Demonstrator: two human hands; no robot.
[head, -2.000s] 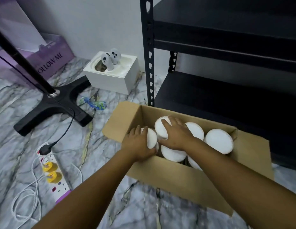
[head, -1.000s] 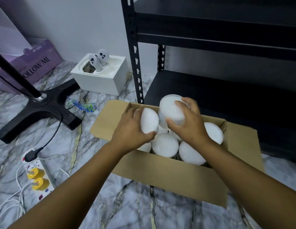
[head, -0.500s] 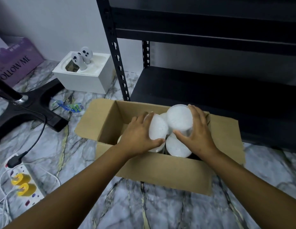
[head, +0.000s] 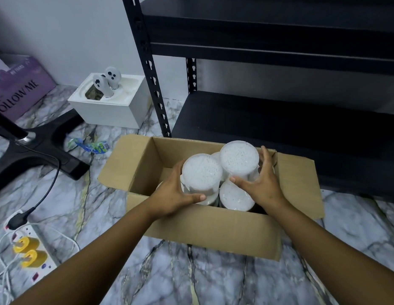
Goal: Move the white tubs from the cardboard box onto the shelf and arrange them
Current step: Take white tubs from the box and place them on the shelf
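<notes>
An open cardboard box [head: 205, 232] sits on the marble floor in front of a black metal shelf [head: 279, 128]. My left hand [head: 172, 194] grips one white tub [head: 201, 171] by its side, lifted above the box. My right hand [head: 263, 183] grips a second white tub [head: 239, 158], held slightly higher and further back. Both tubs stand upright with their bead-filled tops showing. Another white tub [head: 234, 197] lies in the box below my hands, and parts of others show behind them.
A white box with two white controllers [head: 110, 102] stands left of the shelf post [head: 147, 69]. A black stand base [head: 40, 144], a power strip with yellow plugs [head: 29, 252], a purple box [head: 20, 86] and a wrapper [head: 90, 146] lie at the left.
Both hands have lifted their tubs higher out of the box and turned them upright. The view has shifted, so the box and shelf sit more to the right.
</notes>
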